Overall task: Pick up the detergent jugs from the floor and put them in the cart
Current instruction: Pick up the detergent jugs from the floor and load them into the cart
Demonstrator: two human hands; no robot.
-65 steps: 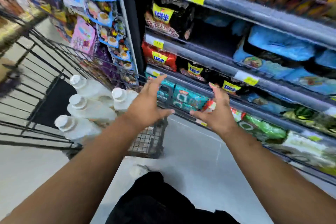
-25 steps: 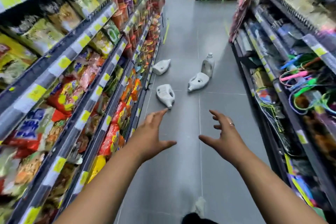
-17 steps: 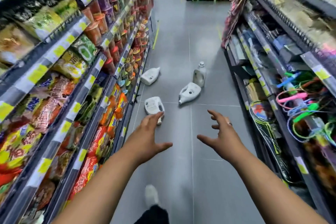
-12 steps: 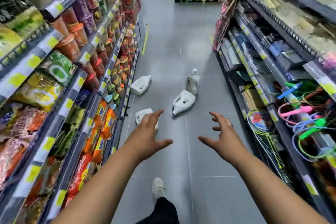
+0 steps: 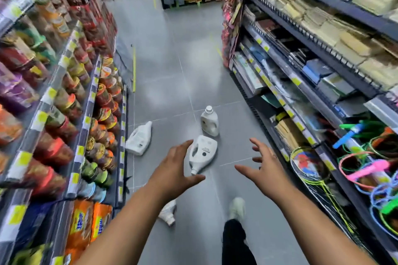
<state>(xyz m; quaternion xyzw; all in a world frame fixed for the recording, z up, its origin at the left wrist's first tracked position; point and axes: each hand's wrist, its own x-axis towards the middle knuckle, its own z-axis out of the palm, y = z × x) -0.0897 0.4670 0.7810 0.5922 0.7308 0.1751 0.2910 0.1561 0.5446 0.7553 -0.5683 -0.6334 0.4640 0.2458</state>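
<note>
White jugs (image 5: 203, 153) scattered on grey floor (image 5: 172, 54) between shelves (image 5: 86, 114); hands (image 5: 172, 170) empty.

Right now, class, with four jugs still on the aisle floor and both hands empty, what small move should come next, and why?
Probably lower the left hand onto the lying jug just ahead. Both hands are open and empty, the right hand spread beside it, and that jug's handle faces the left hand. The upright jug stands farther off.
</note>
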